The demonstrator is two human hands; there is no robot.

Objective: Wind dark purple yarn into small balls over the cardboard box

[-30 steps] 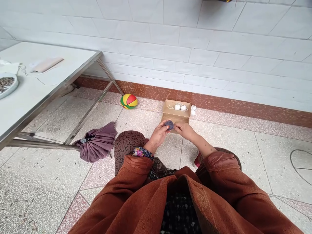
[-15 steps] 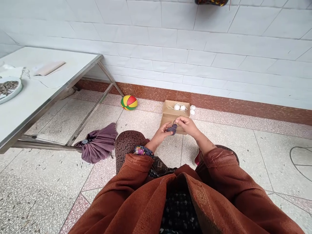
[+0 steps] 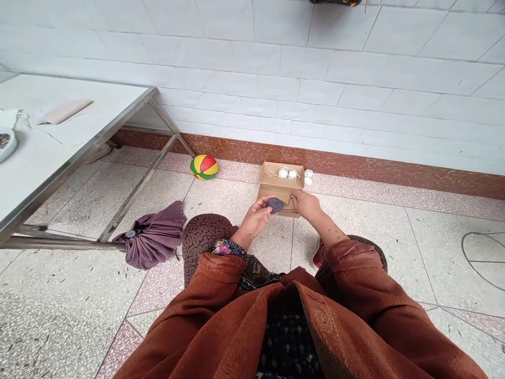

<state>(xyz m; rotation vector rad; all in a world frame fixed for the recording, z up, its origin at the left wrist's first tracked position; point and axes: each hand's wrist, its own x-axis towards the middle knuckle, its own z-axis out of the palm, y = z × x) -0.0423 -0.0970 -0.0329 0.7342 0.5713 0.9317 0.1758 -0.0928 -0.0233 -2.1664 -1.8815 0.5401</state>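
A small ball of dark grey-purple yarn [image 3: 275, 205] is pinched between the thumb and fingers of my left hand [image 3: 256, 218]. From it a strand runs right to my right hand [image 3: 307, 205], whose thumb and fingertips are closed on it. Both hands are over the near side of an open cardboard box [image 3: 272, 192] on the floor. Two white yarn balls [image 3: 283, 172] with loose ends lie on the box's raised far part. More white balls [image 3: 309, 177] sit on the floor just right of the box.
A multicoloured ball [image 3: 204, 167] rests near the wall. At the left stands a metal-framed table [image 3: 110, 100] bearing a beige folded item [image 3: 67, 111]. A purple umbrella-like cloth thing [image 3: 155, 237] lies by its leg. A wire ring [image 3: 473, 247] is on the floor at right.
My right hand has moved a little away from the yarn ball, drawing the strand out to the right. The left hand has turned, so the ball shows more fully.
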